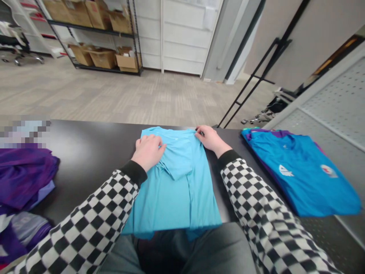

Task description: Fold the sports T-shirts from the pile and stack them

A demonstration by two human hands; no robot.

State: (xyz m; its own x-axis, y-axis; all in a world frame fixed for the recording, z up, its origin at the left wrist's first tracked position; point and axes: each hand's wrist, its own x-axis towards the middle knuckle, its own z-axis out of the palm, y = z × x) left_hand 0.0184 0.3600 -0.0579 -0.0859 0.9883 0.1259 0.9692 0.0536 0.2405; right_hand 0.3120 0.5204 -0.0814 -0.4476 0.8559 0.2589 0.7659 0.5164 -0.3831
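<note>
Light blue shirt: we see the light blue shirt [176, 182] lying flat on the dark tabletop [91, 152], partly folded, its near edge hanging over the tabletop's front edge toward our lap.
Left hand: our left hand [148, 151] rests palm down on the shirt's upper left part, fingers spread flat; its grip is unclenched and holds nothing, only pressing the cloth.
Right hand: our right hand [210, 139] sits at the shirt's far right corner, fingertips pinched on the cloth there, so its grip is closed on the light blue shirt.
Folded stack: to our right, well apart from the hands, lies a stack of folded blue shirts [302, 175] with purple under it.
Purple pile: at the left edge sits a loose heap of purple clothes [23, 175].
Shelving: across the floor stands a rack with cardboard boxes [102, 57].
</note>
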